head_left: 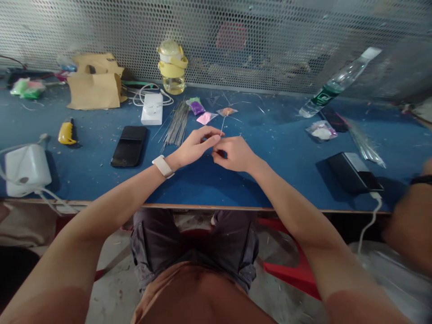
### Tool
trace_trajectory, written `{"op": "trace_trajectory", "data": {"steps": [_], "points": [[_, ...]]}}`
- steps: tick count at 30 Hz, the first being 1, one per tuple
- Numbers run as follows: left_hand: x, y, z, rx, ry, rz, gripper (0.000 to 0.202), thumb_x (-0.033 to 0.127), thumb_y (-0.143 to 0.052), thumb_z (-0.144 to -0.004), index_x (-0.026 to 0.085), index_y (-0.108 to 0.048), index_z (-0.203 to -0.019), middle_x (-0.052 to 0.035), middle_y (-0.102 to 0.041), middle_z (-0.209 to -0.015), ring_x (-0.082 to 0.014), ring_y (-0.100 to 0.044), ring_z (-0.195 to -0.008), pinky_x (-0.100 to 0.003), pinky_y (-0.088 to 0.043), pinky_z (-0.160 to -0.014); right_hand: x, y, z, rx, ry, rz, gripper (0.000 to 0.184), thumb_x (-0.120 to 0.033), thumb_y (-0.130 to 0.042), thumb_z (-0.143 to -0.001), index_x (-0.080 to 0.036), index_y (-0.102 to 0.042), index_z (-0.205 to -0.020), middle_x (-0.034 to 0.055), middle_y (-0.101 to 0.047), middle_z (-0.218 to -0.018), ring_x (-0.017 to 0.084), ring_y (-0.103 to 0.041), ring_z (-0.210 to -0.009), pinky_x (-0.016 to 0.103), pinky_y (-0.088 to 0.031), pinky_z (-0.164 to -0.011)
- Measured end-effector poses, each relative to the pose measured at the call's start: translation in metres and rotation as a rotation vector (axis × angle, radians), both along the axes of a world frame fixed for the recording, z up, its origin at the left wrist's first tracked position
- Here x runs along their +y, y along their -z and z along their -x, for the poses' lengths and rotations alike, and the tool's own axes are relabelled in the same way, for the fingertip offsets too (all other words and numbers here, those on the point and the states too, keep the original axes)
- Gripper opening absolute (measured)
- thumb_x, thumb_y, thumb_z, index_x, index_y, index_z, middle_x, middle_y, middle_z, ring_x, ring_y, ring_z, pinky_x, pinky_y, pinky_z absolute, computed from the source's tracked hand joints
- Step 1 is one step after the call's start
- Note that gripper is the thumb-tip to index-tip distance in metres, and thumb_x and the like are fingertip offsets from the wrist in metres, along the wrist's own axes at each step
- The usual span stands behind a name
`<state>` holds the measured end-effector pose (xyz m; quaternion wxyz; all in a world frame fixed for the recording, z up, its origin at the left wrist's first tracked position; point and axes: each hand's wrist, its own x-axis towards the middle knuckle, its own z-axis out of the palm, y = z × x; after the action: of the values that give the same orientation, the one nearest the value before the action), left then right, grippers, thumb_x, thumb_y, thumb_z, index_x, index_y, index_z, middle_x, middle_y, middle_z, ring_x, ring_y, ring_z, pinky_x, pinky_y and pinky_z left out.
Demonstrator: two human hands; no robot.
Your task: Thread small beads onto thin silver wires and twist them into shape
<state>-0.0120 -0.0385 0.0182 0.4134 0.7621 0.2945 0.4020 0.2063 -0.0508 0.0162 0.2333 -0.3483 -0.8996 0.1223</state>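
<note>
My left hand [197, 146], with a pale band on its wrist, meets my right hand [236, 153] above the blue table. Both hands have their fingers closed around a thin wire [222, 126], which sticks up from between the fingertips. Its lower end is hidden by the fingers. Left of my left hand lies a bundle of thin metal wires [177, 122]. Just beyond the hands are small plastic bags: a purple one [197, 107], a pink one [205, 118] and an orange one [227, 111].
A black phone [129, 146], a white power bank [152, 109] and a yellow cutter [66, 132] lie to the left. Against the mesh panel stands a yellow bottle [173, 67]. On the right, a clear bottle [339, 85] leans near a black device [353, 173]; another person's arm [411, 220] is close.
</note>
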Motion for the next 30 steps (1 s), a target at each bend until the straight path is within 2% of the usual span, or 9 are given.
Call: {"op": "trace_trajectory", "data": {"steps": [5,10,13,15,17,19,23,27,30], "points": [[-0.001,0.003,-0.007,-0.289,0.09,0.159,0.038,0.055,-0.079,-0.103,0.019,-0.081,-0.114,-0.0068,-0.077,-0.104,-0.015,-0.07,-0.097,-0.026,-0.054,-0.088,0.0,0.0,0.004,-0.01,-0.06,-0.016,0.037,-0.037,-0.058,-0.106,-0.023,-0.056,-0.071,0.0014,-0.056,-0.069,0.017,-0.045,-0.065,0.035,-0.032,-0.066],[-0.004,-0.007,-0.007,-0.532,0.007,0.389,0.016,0.036,-0.072,-0.109,0.021,-0.073,-0.107,0.0049,-0.051,-0.072,-0.0098,-0.054,-0.066,-0.021,-0.048,-0.066,-0.001,0.0,0.007,0.183,-0.166,-0.209,0.03,-0.042,-0.06,-0.113,-0.025,-0.07,-0.089,0.0072,-0.073,-0.091,0.027,-0.065,-0.095,0.046,-0.054,-0.093],[-0.004,-0.015,-0.001,-0.597,-0.011,0.512,0.009,0.029,-0.063,-0.112,0.023,-0.068,-0.107,0.0083,-0.037,-0.07,-0.0078,-0.034,-0.053,-0.019,-0.035,-0.051,-0.006,-0.005,0.005,0.377,0.007,-0.422,0.017,-0.04,-0.063,-0.112,-0.029,-0.075,-0.108,0.0095,-0.078,-0.114,0.03,-0.069,-0.116,0.057,-0.052,-0.114],[-0.003,-0.018,0.003,-0.604,0.021,0.554,0.007,0.027,-0.063,-0.112,0.024,-0.065,-0.107,0.0089,-0.033,-0.071,-0.0071,-0.026,-0.051,-0.018,-0.025,-0.047,-0.005,-0.01,0.003,0.529,0.219,-0.425,0.023,-0.049,-0.064,-0.112,-0.031,-0.075,-0.119,0.0122,-0.075,-0.131,0.034,-0.067,-0.132,0.061,-0.048,-0.124],[-0.003,-0.019,0.005,-0.586,0.051,0.571,0.008,0.029,-0.063,-0.113,0.023,-0.064,-0.107,0.0094,-0.031,-0.072,-0.0063,-0.023,-0.049,-0.017,-0.02,-0.045,0.005,-0.013,0.003,0.668,0.353,-0.289,0.043,-0.064,-0.066,-0.108,-0.029,-0.072,-0.132,0.0156,-0.07,-0.145,0.036,-0.065,-0.141,0.061,-0.05,-0.125],[-0.003,-0.018,0.005,-0.563,0.072,0.583,0.017,0.035,-0.062,-0.114,0.022,-0.063,-0.103,0.0102,-0.028,-0.07,-0.0056,-0.019,-0.048,-0.016,-0.018,-0.043,0.021,-0.015,0.007,0.77,0.344,-0.094,0.059,-0.077,-0.068,-0.101,-0.028,-0.071,-0.133,0.0162,-0.071,-0.145,0.032,-0.07,-0.132,0.054,-0.058,-0.115],[-0.002,-0.018,0.005,-0.58,0.086,0.579,0.034,0.047,-0.062,-0.115,0.022,-0.058,-0.092,0.0116,-0.022,-0.065,-0.0055,-0.017,-0.045,-0.017,-0.017,-0.041,0.05,-0.02,0.028,0.879,0.23,0.567,0.07,-0.094,-0.056,-0.097,-0.025,-0.068,-0.102,0.0081,-0.078,-0.099,0.022,-0.075,-0.093,0.034,-0.063,-0.08],[-0.003,-0.019,0.003,-0.615,0.022,0.554,0.034,0.05,-0.061,-0.116,0.023,-0.057,-0.094,0.0117,-0.021,-0.065,-0.0054,-0.015,-0.044,-0.018,-0.014,-0.042,0.043,-0.026,0.047,1.073,0.103,0.776,0.07,-0.093,-0.056,-0.098,-0.026,-0.051,-0.079,-0.007,-0.047,-0.059,0.013,-0.047,-0.053,0.027,-0.047,-0.057],[-0.004,-0.022,0.001,-0.589,-0.052,0.525,0.036,0.053,-0.059,-0.117,0.025,-0.055,-0.095,0.0108,-0.021,-0.065,-0.0059,-0.013,-0.045,-0.02,-0.014,-0.043,0.023,-0.022,0.055,1.075,0.012,0.916,0.067,-0.089,-0.061,-0.1,-0.028,-0.043,-0.08,-0.0134,-0.024,-0.052,0.01,-0.016,-0.045,0.026,-0.029,-0.047]]}}
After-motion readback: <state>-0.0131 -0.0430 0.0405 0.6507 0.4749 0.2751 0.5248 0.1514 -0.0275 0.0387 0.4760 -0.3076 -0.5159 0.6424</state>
